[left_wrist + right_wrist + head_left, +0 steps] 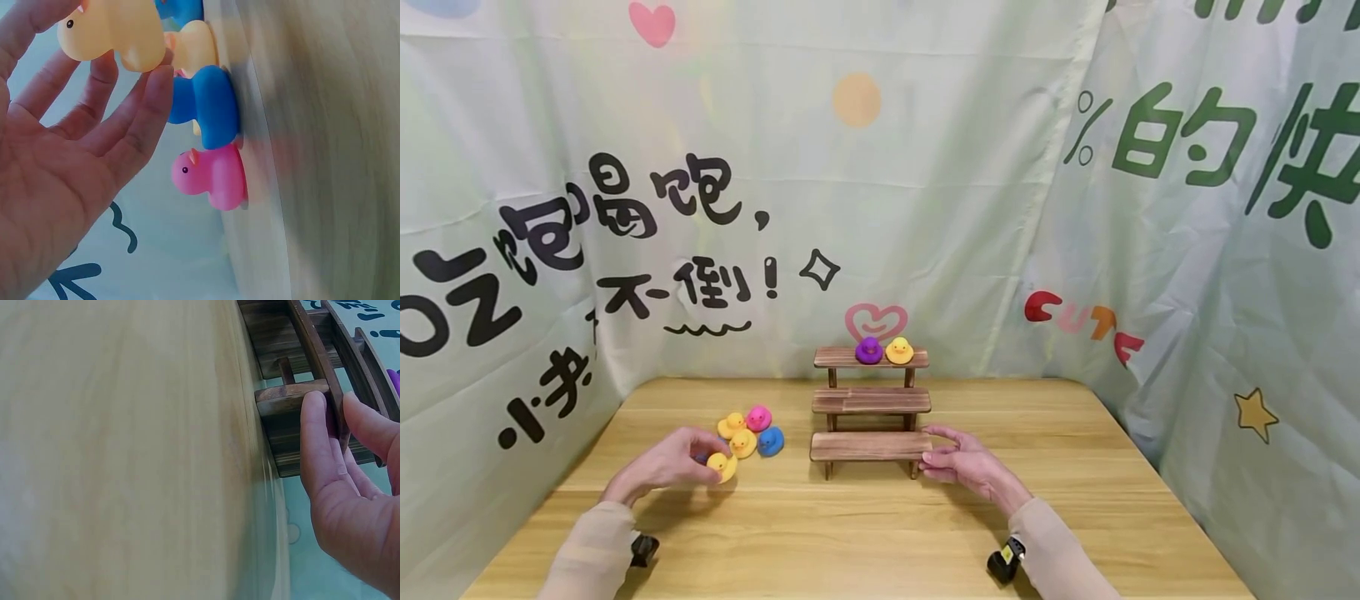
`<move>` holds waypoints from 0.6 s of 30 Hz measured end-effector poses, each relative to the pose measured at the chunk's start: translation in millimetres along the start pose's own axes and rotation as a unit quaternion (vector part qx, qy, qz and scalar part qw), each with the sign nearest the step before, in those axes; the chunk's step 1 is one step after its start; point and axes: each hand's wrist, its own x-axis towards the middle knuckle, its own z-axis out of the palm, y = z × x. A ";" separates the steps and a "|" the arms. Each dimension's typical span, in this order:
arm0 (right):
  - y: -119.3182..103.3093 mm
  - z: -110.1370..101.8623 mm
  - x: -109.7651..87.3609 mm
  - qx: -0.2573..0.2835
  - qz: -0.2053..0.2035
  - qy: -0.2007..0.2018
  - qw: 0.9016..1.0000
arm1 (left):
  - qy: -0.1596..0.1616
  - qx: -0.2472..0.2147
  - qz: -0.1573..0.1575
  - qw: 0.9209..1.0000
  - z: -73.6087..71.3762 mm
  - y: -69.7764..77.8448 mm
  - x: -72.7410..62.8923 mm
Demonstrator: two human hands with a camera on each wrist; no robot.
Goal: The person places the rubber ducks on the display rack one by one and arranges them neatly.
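My left hand (673, 458) pinches a yellow rubber duck (721, 467) between thumb and fingers, at the near side of a small group of ducks. Close by stand other yellow ducks (742, 443), a pink duck (759, 417) and a blue duck (771, 442); another blue one is mostly hidden behind the hand. With thumb and fingers, my right hand (966, 467) grips the right end of the lowest step of a three-tier wooden stand (871, 447). On its top step sit a purple duck (869, 351) and a yellow duck (899, 351), side by side.
The stand is on a light wooden table (775, 542), towards its back edge. Printed fabric (925, 208) hangs behind the table and along both sides. A small dark device is strapped at each wrist.
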 end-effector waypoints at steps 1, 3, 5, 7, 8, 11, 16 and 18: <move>-0.2 0.1 0.2 0.001 0.000 -0.001 1.000 | 0.004 -0.002 0.002 1.000 0.0 0.1 0.3; -0.8 0.4 0.4 0.002 0.000 -0.003 1.000 | 0.010 -0.007 0.008 1.000 0.0 0.3 0.9; -1.6 0.8 0.5 0.002 0.000 -0.005 1.000 | 0.017 -0.012 0.009 1.000 0.2 0.7 2.0; -2.1 0.9 0.6 0.002 0.001 -0.006 1.000 | 0.024 -0.015 0.010 1.000 0.8 1.5 4.0; -2.3 0.9 0.4 0.000 0.001 -0.006 1.000 | 0.030 -0.018 0.007 0.999 1.5 2.0 5.4; -2.7 0.5 -0.4 -0.005 0.002 -0.004 1.000 | 0.047 -0.028 0.004 0.998 4.0 4.0 10.6; -1.1 0.2 -0.4 -0.008 0.003 0.000 1.000 | 0.076 -0.062 0.009 0.995 9.6 7.9 19.8; 0.0 0.5 -0.3 -0.007 0.002 0.001 1.000 | 0.089 -0.077 0.009 0.993 12.4 9.4 22.6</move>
